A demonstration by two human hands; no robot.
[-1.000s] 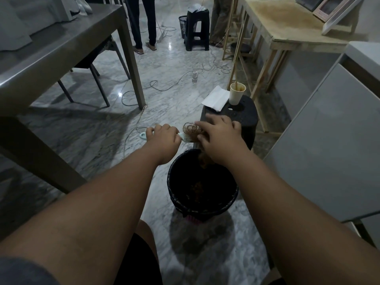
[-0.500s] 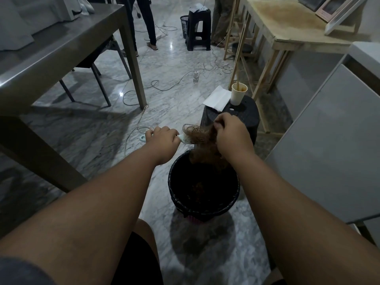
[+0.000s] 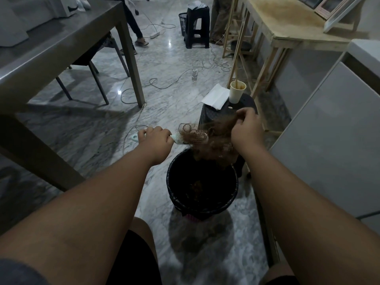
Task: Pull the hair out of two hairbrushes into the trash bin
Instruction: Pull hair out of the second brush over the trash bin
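Nearest, at six o'clock of the hands: trash bin (image 3: 205, 211), dark-lined, holding brownish tufts low inside, probably hair already dropped. Just above its far rim, at twelve o'clock of the bin: hairbrush (image 3: 200, 135), gripped by the handle in the left hand (image 3: 155, 138), fingers curled tight, head pointed toward three o'clock, likely so that strays fall into the bin. At three o'clock of the brush: right hand (image 3: 246, 130), fingertips pinching a brown mass of hair (image 3: 213, 145), stretched between bristles and fingers, sagging over the rim. Judged mid-pull on this brush; second hairbrush not in view. Beyond, at twelve o'clock: black stool (image 3: 247, 101) bearing a paper cup (image 3: 237, 92), brown-stained within, contents unclear, beside a white folded paper (image 3: 216, 96).
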